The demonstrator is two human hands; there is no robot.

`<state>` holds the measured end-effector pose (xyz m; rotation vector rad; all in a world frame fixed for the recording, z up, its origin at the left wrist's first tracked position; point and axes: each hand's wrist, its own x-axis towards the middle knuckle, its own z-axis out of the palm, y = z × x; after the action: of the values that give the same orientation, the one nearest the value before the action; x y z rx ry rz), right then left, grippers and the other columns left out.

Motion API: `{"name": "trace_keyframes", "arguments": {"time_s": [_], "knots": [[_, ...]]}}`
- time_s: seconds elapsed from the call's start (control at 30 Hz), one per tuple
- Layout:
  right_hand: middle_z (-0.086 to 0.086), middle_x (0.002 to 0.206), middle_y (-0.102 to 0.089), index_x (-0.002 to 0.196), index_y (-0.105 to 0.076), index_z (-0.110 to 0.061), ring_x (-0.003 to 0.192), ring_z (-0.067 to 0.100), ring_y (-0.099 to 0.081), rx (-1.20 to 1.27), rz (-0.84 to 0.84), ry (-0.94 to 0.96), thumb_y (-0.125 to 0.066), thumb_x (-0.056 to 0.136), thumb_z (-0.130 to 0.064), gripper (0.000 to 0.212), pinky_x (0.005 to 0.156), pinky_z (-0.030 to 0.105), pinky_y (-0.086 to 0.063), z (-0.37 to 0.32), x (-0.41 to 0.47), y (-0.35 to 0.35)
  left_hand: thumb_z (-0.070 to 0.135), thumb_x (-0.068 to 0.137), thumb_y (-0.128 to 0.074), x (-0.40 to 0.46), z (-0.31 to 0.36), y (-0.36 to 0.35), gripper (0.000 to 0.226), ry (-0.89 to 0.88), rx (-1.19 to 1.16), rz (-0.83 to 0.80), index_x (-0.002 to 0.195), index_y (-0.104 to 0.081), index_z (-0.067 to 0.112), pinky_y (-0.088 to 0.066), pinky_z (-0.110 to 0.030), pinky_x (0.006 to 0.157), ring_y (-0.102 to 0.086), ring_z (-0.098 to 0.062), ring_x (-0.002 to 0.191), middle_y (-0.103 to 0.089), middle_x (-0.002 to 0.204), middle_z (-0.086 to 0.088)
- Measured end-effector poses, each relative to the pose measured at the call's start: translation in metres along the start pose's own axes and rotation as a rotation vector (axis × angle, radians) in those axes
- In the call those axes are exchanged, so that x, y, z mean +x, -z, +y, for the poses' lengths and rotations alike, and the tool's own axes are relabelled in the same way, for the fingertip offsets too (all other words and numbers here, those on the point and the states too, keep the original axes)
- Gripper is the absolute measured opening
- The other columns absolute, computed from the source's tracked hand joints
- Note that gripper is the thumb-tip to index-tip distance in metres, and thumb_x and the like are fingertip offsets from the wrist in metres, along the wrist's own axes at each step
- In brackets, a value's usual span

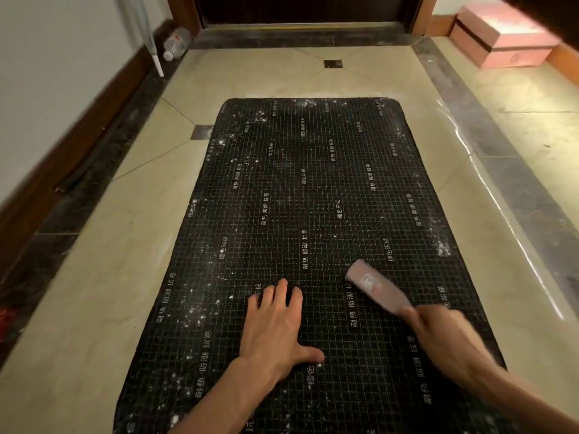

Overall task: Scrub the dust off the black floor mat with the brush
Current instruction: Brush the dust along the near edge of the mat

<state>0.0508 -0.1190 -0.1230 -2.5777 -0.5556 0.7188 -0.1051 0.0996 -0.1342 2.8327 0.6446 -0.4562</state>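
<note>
A long black floor mat (300, 189) with a fine grid and white printed characters lies on the tiled floor, speckled with white dust along its left side, far end and right edge. My left hand (275, 324) presses flat on the mat near its front middle, fingers spread. My right hand (445, 336) grips the handle of a pinkish brush (374, 285), whose head lies on the mat just right of my left fingertips. The brush and right hand are motion-blurred.
Beige tiles with dark marble borders surround the mat. A dark wooden door (300, 10) stands at the far end. A plastic bottle (177, 43) and a white rod (156, 64) lie in the far left corner. A pink box (501, 42) sits far right.
</note>
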Motion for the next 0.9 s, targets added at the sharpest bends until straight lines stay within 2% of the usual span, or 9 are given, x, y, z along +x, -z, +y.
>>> {"name": "trace_keyframes", "arguments": {"time_s": [0.1, 0.17, 0.3, 0.4, 0.5, 0.6, 0.73, 0.83, 0.9], "knots": [[0.000, 0.057, -0.065, 0.073, -0.064, -0.019, 0.037, 0.005, -0.049, -0.083, -0.065, 0.052, -0.042, 0.102, -0.046, 0.046, 0.040, 0.024, -0.044, -0.011, -0.008, -0.020, 0.081, 0.068, -0.064, -0.001, 0.000, 0.000, 0.122, 0.001, -0.006, -0.004, 0.157, -0.010, 0.019, -0.011, -0.052, 0.121, -0.009, -0.030, 0.150, -0.003, 0.166, -0.009], [0.001, 0.055, -0.065, 0.074, -0.064, -0.021, 0.035, 0.006, -0.051, -0.074, -0.012, 0.020, -0.042, 0.102, -0.045, 0.043, 0.039, 0.022, -0.045, -0.004, -0.001, -0.009, 0.081, 0.068, -0.064, -0.001, 0.000, 0.001, 0.121, -0.001, -0.007, -0.003, 0.157, -0.010, 0.019, -0.010, -0.052, 0.120, -0.009, -0.030, 0.150, -0.003, 0.166, -0.010], [0.001, 0.049, -0.059, 0.072, -0.065, -0.017, 0.033, 0.007, -0.046, -0.075, 0.095, -0.054, -0.044, 0.103, -0.041, 0.044, 0.040, 0.030, -0.045, 0.009, 0.008, 0.025, 0.079, 0.070, -0.065, -0.002, 0.000, 0.001, 0.120, -0.005, -0.016, -0.016, 0.157, -0.010, 0.018, -0.009, -0.053, 0.120, -0.008, -0.030, 0.151, -0.002, 0.166, -0.010], [0.000, 0.054, -0.063, 0.075, -0.065, -0.019, 0.034, 0.004, -0.047, -0.077, -0.054, 0.006, -0.042, 0.103, -0.042, 0.043, 0.036, 0.019, -0.038, -0.011, 0.000, 0.009, 0.079, 0.069, -0.066, -0.001, 0.000, 0.000, 0.120, -0.005, -0.017, -0.013, 0.156, -0.011, 0.018, -0.012, -0.053, 0.120, -0.009, -0.031, 0.150, -0.003, 0.166, -0.009], [0.000, 0.057, -0.064, 0.073, -0.064, -0.019, 0.037, 0.004, -0.050, -0.105, -0.100, 0.046, -0.041, 0.102, -0.046, 0.045, 0.039, 0.019, -0.039, -0.019, -0.003, -0.009, 0.079, 0.068, -0.066, 0.000, 0.000, -0.001, 0.120, -0.004, -0.011, -0.009, 0.156, -0.011, 0.018, -0.013, -0.053, 0.120, -0.009, -0.030, 0.150, -0.004, 0.165, -0.009], [0.002, 0.053, -0.063, 0.077, -0.067, -0.018, 0.035, 0.007, -0.048, -0.062, -0.031, -0.006, -0.042, 0.103, -0.043, 0.043, 0.037, 0.023, -0.041, -0.004, 0.009, 0.009, 0.079, 0.069, -0.066, 0.000, 0.000, -0.001, 0.119, -0.007, -0.007, -0.018, 0.156, -0.012, 0.018, -0.012, -0.053, 0.120, -0.009, -0.030, 0.150, -0.004, 0.166, -0.009], [0.002, 0.049, -0.060, 0.070, -0.065, -0.017, 0.034, 0.009, -0.048, -0.157, 0.065, -0.032, -0.043, 0.102, -0.044, 0.047, 0.039, 0.027, -0.041, 0.007, 0.011, 0.029, 0.079, 0.070, -0.065, -0.001, 0.000, 0.000, 0.119, -0.006, -0.007, -0.015, 0.156, -0.011, 0.017, -0.012, -0.053, 0.120, -0.008, -0.030, 0.150, -0.003, 0.166, -0.009], [0.001, 0.055, -0.064, 0.076, -0.068, -0.017, 0.037, 0.006, -0.050, -0.038, -0.043, -0.010, -0.044, 0.102, -0.046, 0.045, 0.039, 0.026, -0.042, -0.009, -0.004, 0.004, 0.079, 0.069, -0.066, 0.000, 0.001, 0.000, 0.120, -0.001, -0.010, -0.011, 0.156, -0.011, 0.018, -0.013, -0.053, 0.120, -0.009, -0.030, 0.150, -0.003, 0.166, -0.009], [0.001, 0.059, -0.067, 0.076, -0.068, -0.018, 0.041, 0.006, -0.054, -0.073, -0.136, 0.049, -0.042, 0.100, -0.052, 0.049, 0.042, 0.025, -0.043, -0.015, -0.020, -0.020, 0.079, 0.068, -0.067, 0.000, 0.001, -0.002, 0.121, 0.001, -0.012, -0.001, 0.156, -0.012, 0.018, -0.013, -0.053, 0.120, -0.010, -0.029, 0.150, -0.004, 0.166, -0.008]]}}
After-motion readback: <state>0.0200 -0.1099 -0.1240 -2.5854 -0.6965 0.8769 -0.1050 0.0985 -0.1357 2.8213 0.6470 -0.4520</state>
